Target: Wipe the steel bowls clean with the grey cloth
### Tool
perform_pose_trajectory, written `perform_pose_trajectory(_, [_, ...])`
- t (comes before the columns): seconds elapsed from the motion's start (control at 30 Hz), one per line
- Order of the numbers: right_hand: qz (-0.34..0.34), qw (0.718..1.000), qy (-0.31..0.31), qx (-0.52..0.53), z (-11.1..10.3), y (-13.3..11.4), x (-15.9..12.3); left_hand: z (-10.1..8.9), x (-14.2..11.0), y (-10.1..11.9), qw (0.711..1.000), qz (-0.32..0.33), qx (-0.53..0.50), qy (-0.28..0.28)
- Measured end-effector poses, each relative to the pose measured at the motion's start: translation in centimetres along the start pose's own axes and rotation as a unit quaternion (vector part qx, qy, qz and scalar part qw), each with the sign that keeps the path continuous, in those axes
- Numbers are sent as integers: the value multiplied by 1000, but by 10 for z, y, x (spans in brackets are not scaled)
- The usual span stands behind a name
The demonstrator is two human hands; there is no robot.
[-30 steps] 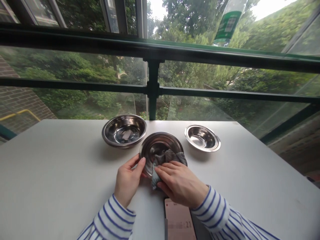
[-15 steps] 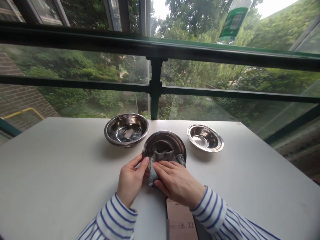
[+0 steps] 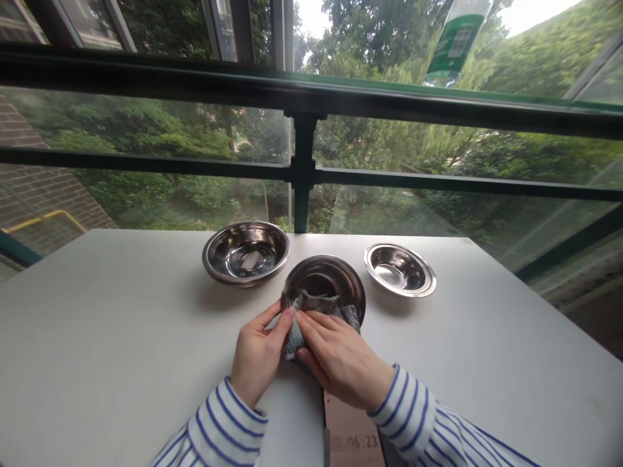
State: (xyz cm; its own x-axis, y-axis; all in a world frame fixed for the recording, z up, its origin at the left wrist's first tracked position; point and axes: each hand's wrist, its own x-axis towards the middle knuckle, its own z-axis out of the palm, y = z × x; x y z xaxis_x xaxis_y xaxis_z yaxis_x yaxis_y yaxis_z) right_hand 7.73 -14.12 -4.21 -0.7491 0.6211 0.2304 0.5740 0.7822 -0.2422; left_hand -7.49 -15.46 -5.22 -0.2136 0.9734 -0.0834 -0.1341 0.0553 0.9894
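A steel bowl is tilted up in front of me, its inside facing me. My left hand pinches its left rim, thumb near the cloth and fingers behind the edge. Over the bowl's lower rim and inside hangs a grey-green patterned cloth. My right hand is closed on this cloth and presses it against the near rim, thumb underneath. The fingertips of both hands almost meet. What lies beneath the cloth is hidden.
Stacked steel bowls stand at the back left of the white table, and one shallower steel bowl at the back right. A phone showing a clock lies below my right hand. Beyond the table is a green railing with a bottle above.
The held bowl and my left hand have shifted slightly to the right. My right hand has moved a little left on the cloth. The other bowls stay put.
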Motion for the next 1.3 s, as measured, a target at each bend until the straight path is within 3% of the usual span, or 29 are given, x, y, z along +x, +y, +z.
perform_pose_trajectory(0.27, [-4, 999, -48, -20, -24, 13, -16, -2, 3, 6, 999, 24, 45, 14])
perform_pose_trajectory(0.57, [-11, 1000, 6, -13, 1, 0, -1, -1, 3, 0, 1000, 9, 14, 7])
perform_pose_trajectory(0.87, [-10, 998, -51, -33, -22, 11, -17, -5, 6, 0, 998, 37, 57, 7])
perform_pose_trajectory(1.13, [-1, 1000, 10, -14, 1, 2, 0, -1, 2, 0, 999, 32, 39, -6])
perform_pose_trajectory(1.3, [-20, 999, -33, -24, -12, 10, -9, -3, 3, 4, 996, 39, 75, 13])
